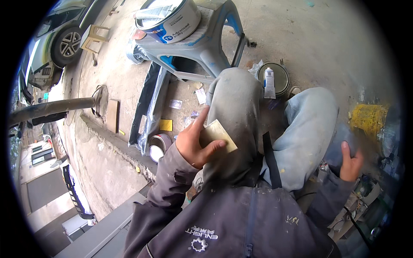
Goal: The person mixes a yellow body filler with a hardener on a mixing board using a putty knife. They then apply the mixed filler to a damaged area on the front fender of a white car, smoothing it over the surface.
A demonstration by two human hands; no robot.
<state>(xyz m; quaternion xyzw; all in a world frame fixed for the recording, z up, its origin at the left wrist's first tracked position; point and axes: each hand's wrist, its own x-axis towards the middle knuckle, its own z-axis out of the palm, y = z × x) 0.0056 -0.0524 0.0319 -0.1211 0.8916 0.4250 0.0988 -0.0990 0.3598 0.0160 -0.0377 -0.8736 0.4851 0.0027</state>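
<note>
I sit low over the concrete floor [301, 38] with my knees up, and my left hand [193, 144] holds a small flat spreader [218, 134], a pale, thin rectangular blade. The thumb lies under its lower edge and the index finger points up along its back, so the hand pinches it near one side while the blade rests against my left knee [234, 112]. I judge it is light and quite stiff, maybe a little springy, and smooth enough to slip if putty is on it; the best place to take it is the back edge, away from the working edge.

My right hand [350, 163] is out at my right side, fingers half spread, the palm turned to me. It seems to hold nothing, but this part is blurred and I cannot tell surely. Just beside it stands a yellow bucket [369, 118].

In front of my knees there is a round tin [275, 77] with a white tube [269, 82] lying on its lid. Further away a big can of filler [168, 19] stands on a grey plastic stool [206, 49].
</note>
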